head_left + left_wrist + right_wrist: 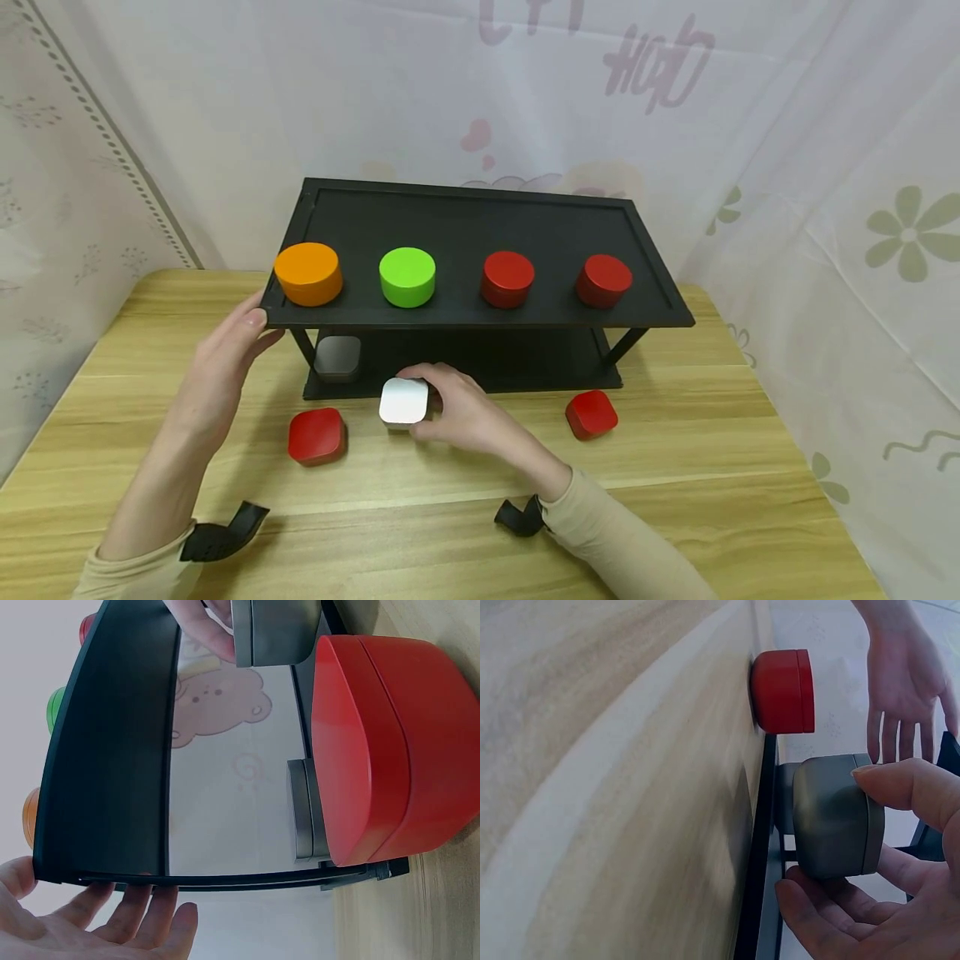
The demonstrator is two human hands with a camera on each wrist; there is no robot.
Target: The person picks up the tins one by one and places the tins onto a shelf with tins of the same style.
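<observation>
- A pale curtain printed with flowers is hanging behind a wooden table, filling the upper part of the head view.
- A black two-tier shelf is standing mid-frame, carrying an orange tin, a green tin and two red round tins along its top front edge.
- The right hand is curling its fingers and thumb around a silvery square tin, just below centre, at the front edge of the lower tier.
- The left hand is resting straight, relaxed fingers against the shelf's left corner, holding nothing.
- To do this well, I judge the left hand should be bracing the shelf while the right is keeping the tin level and clear of the lower tier's lip.
- A grey square tin is sitting on the lower tier at left; two red square tins are lying on the table, lower left and right of centre.
- Most of the lower tier is lying in shadow, and whether the held tin is touching the table is hard to tell.
</observation>
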